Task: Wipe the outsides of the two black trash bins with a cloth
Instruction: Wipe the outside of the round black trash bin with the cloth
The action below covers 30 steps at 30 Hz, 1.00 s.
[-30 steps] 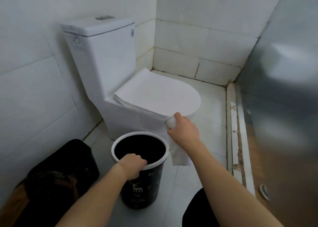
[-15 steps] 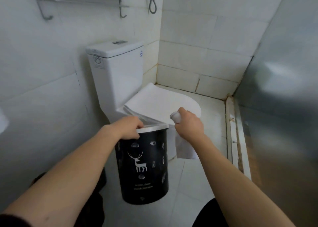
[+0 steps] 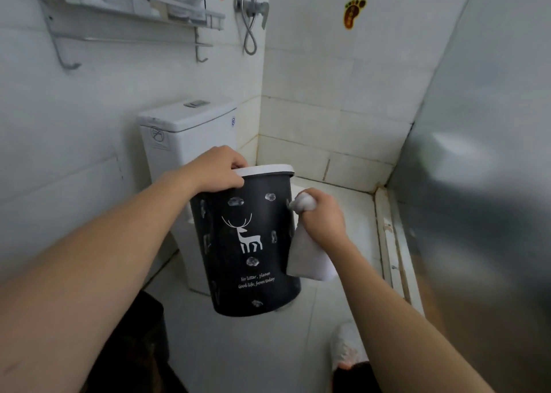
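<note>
You're holding the black bin (image 3: 244,243) up in front of the toilet (image 3: 190,136), off the floor. L hand (image 3: 216,169) is gripping its white rim; R hand (image 3: 323,216) is clutching the white cloth (image 3: 307,258), pressing it vs the bin's R side.

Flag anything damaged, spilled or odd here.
Nothing spilled. The black bin is held off the floor by the left hand at its white rim, tilted. The floor strip by the metal panel looks chipped and stained. The right hand holds the cloth.
</note>
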Each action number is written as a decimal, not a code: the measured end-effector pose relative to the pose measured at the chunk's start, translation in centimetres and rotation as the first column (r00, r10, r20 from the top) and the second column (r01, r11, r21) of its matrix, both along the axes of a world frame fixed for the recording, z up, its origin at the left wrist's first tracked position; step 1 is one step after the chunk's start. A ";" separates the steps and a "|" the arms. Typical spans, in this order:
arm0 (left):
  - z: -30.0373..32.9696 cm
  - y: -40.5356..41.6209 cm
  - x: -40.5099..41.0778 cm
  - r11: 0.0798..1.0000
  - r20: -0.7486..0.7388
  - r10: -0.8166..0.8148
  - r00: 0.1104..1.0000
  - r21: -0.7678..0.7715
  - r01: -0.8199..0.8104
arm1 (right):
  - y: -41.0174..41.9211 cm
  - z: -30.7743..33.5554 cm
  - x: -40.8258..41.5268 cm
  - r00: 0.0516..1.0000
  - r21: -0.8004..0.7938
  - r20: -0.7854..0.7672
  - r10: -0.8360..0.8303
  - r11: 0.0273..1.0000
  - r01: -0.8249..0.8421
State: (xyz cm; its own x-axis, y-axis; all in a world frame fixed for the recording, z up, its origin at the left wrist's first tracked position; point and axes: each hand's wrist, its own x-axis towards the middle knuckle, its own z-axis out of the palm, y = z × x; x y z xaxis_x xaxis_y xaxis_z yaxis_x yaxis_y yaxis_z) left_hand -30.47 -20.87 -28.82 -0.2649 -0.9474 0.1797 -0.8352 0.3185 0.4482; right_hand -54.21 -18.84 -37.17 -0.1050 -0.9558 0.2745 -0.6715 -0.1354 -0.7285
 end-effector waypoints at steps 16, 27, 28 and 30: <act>3.2 -6.7 -2.7 0.993 -0.125 0.107 0.986 -0.026 -0.111 | -10.1 5.6 -1.5 0.991 -0.050 -0.116 0.062 0.996 -0.068; 6.2 -9.1 -5.4 0.981 -0.147 0.165 0.975 -0.082 -0.178 | -14.1 9.0 -5.3 0.988 -0.147 -0.085 0.130 0.979 -0.141; 6.3 -9.4 -5.5 0.979 -0.150 0.170 0.974 -0.088 -0.185 | -14.5 9.2 -5.4 0.988 -0.155 -0.089 0.128 0.978 -0.141; 6.1 -9.7 -5.6 0.978 -0.160 0.177 0.971 -0.085 -0.192 | -14.8 9.4 -5.3 0.988 -0.154 -0.087 0.129 0.978 -0.141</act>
